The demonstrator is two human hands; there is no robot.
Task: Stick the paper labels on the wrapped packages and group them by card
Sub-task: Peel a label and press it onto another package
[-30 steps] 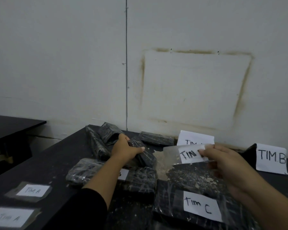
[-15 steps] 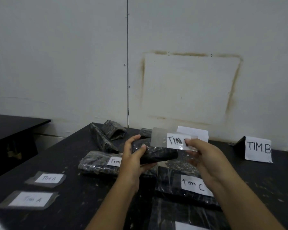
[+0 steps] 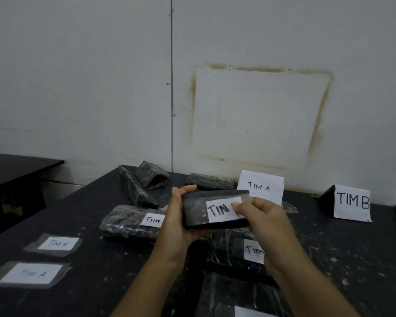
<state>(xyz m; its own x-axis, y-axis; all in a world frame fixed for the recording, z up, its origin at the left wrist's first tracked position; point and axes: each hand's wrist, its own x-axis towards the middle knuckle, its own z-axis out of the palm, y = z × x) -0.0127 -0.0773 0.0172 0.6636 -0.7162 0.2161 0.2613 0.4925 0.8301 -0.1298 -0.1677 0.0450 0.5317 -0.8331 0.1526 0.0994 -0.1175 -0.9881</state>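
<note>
My left hand (image 3: 177, 227) grips a black wrapped package (image 3: 196, 213) lifted above the table, thumb over its left end. A paper label (image 3: 220, 210) on clear tape lies against the package face, and my right hand (image 3: 264, 221) pinches its right end, hiding the last letter. Two taped "TIM A" labels (image 3: 56, 244) (image 3: 31, 273) lie flat at the left. A labelled package (image 3: 128, 221) rests behind my left wrist. Another labelled package (image 3: 229, 255) lies under my hands. Standing cards read "TIM A" (image 3: 260, 186) and "TIM B" (image 3: 351, 203).
Several unlabelled black packages (image 3: 144, 181) are piled at the back of the dark table (image 3: 96, 225), near the white wall. Another one (image 3: 209, 181) lies left of the "TIM A" card. A second dark table (image 3: 14, 165) stands at the far left, across a gap.
My left hand picked a package from the pile and raised it toward me. My right hand brought the taped label down from the air onto the package's face.
</note>
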